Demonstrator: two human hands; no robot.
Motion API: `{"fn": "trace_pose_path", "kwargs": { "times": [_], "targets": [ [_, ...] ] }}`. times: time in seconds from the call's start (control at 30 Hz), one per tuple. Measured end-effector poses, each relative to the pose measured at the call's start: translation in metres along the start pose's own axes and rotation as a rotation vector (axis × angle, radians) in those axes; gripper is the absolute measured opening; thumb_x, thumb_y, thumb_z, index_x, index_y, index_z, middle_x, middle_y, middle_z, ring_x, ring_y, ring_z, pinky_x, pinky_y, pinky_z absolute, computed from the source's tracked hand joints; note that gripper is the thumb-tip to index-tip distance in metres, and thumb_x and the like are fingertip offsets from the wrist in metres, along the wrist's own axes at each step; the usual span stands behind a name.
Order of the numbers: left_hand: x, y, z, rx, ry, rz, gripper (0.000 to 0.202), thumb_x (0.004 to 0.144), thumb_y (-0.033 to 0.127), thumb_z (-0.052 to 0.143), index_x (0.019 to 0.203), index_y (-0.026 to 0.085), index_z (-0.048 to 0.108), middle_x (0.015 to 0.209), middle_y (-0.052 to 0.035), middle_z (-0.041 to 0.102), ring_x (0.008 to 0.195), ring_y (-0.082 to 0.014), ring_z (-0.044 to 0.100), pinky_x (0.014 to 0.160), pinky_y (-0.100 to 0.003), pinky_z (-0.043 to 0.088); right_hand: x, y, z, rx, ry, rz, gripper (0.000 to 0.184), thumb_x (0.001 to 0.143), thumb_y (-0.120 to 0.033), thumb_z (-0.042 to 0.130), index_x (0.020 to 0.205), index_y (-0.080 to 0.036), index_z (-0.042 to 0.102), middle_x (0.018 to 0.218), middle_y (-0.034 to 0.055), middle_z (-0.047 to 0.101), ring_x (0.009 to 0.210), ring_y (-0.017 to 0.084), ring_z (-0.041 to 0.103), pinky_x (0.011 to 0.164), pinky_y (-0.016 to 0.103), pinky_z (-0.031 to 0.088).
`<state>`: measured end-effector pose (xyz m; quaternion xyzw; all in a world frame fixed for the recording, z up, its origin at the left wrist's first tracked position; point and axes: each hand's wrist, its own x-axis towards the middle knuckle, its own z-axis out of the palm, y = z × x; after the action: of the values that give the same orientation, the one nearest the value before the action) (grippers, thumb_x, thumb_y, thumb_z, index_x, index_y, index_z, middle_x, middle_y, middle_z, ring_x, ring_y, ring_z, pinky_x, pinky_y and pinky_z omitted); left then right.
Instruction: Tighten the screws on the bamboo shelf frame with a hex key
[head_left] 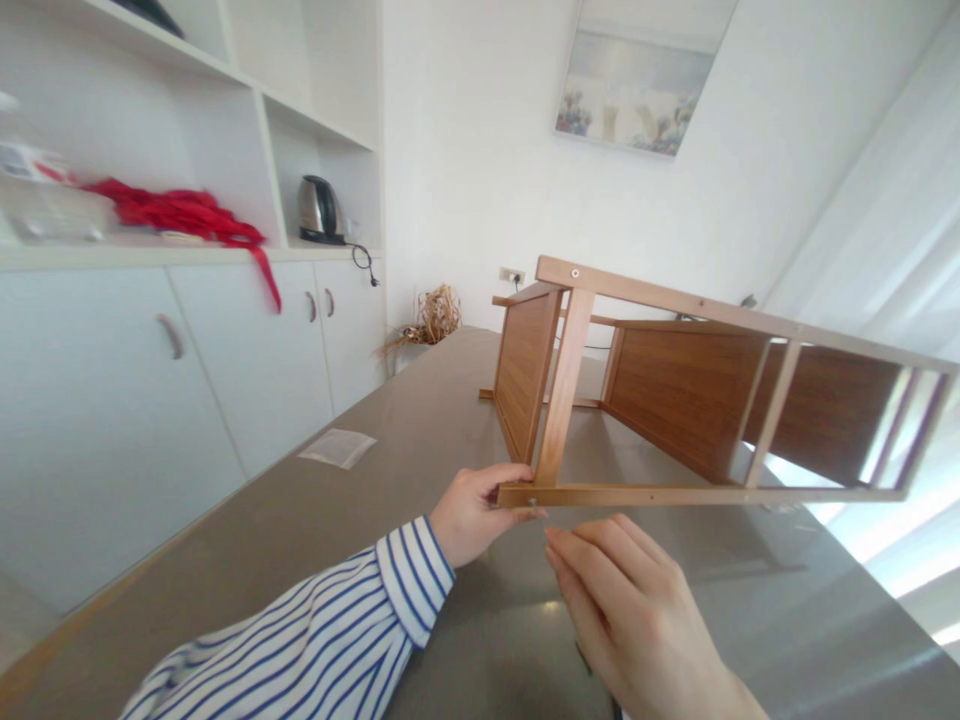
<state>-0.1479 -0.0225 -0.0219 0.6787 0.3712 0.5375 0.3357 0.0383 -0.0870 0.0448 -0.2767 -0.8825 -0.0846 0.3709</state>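
A wooden shelf rack [568,400] with brown panels lies on its side on the grey-brown table. My left hand [480,508] is closed around the near end of its lower rail [600,496], the thumb below and the fingers above. A small screw [533,502] shows in the rail beside the left fingertips. Just below and right of that screw, my right hand [626,590] is closed in a pinch. Whatever its fingertips hold is too small to make out. Under the right hand, a thin dark object is mostly hidden.
A clear plastic packet [339,448] lies on the table [262,560] to the left. White cabinets [247,370] run along that side, with a kettle [320,208] and red cloth [176,212] on the shelf. Dried plants [435,315] stand beyond the table's far end.
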Motion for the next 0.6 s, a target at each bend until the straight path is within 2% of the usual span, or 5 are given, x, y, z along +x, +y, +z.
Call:
{"fn": "trace_pose_path", "kwargs": {
  "times": [0.2, 0.4, 0.5, 0.6],
  "targets": [
    [0.000, 0.002, 0.000, -0.002, 0.003, -0.027, 0.032, 0.066, 0.034, 0.075, 0.090, 0.015, 0.066, 0.081, -0.0021, 0.073, 0.070, -0.0147, 0.069, 0.071, -0.023, 0.056, -0.004, -0.004, 0.009, 0.215, -0.033, 0.206, 0.019, 0.090, -0.017, 0.048, 0.096, -0.020, 0.065, 0.074, 0.0029, 0.064, 0.066, 0.014, 0.061, 0.060, 0.024, 0.050],
    [0.000, 0.002, -0.001, -0.028, -0.011, -0.027, 0.032, 0.067, 0.033, 0.074, 0.092, 0.015, 0.065, 0.080, -0.0029, 0.073, 0.070, -0.0152, 0.069, 0.071, -0.024, 0.056, -0.009, -0.002, 0.019, 0.434, -0.035, 0.459, 0.014, 0.084, -0.024, 0.059, 0.095, -0.022, 0.068, 0.085, 0.0017, 0.072, 0.073, 0.014, 0.068, 0.065, 0.021, 0.054],
    [-0.001, 0.001, -0.001, -0.045, -0.025, -0.041, 0.030, 0.068, 0.030, 0.072, 0.093, 0.015, 0.064, 0.079, -0.0028, 0.073, 0.070, -0.0156, 0.070, 0.071, -0.024, 0.056, -0.012, -0.001, 0.019, 0.517, -0.098, 0.463, 0.020, 0.083, -0.025, 0.061, 0.102, -0.022, 0.067, 0.087, 0.0013, 0.073, 0.074, 0.014, 0.068, 0.069, 0.022, 0.056],
    [-0.001, 0.002, -0.001, -0.059, -0.025, -0.039, 0.029, 0.068, 0.029, 0.072, 0.092, 0.015, 0.064, 0.079, -0.0025, 0.073, 0.070, -0.0154, 0.070, 0.071, -0.024, 0.056, -0.014, 0.001, 0.018, 0.509, -0.127, 0.419, 0.024, 0.084, -0.024, 0.058, 0.107, -0.022, 0.066, 0.091, 0.0021, 0.072, 0.077, 0.014, 0.069, 0.071, 0.023, 0.056]
  ]
}}
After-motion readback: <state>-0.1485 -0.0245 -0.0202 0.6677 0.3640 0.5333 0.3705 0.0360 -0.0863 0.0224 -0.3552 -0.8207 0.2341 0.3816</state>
